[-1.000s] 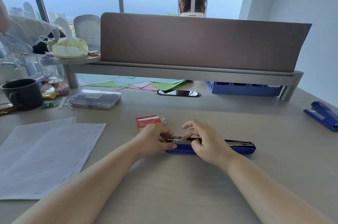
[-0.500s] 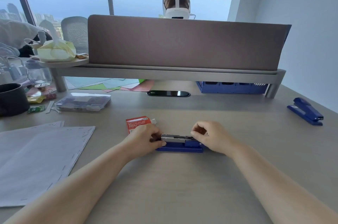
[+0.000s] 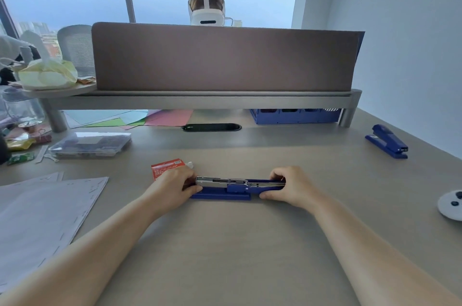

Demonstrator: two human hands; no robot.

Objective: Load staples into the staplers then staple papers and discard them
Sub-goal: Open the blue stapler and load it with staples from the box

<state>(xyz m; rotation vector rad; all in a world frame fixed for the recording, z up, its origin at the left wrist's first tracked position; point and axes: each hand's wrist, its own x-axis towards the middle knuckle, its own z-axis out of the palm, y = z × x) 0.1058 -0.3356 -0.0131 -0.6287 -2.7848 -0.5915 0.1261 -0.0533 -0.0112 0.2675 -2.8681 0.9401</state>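
A blue stapler (image 3: 232, 187) lies flat and swung open on the desk in front of me, its silver staple channel facing up. My left hand (image 3: 175, 187) grips the channel's left end. My right hand (image 3: 287, 187) grips the right end, the stapler's blue top arm, fingers curled over it and thumb below. A red staple box (image 3: 166, 167) sits just behind my left hand. A stack of white papers (image 3: 42, 220) lies at the left. A second blue stapler (image 3: 387, 140) rests shut at the far right.
A clear plastic box (image 3: 92, 144) of small items stands at the back left beside snack wrappers. A shelf with a brown divider (image 3: 225, 58) crosses the back; a blue tray (image 3: 295, 115) and coloured sheets (image 3: 150, 117) sit under it. A white round device (image 3: 451, 203) lies at the right edge.
My right hand has slid right along the stapler to its far end, uncovering the silver channel and hinge. My left hand stays at the left end.
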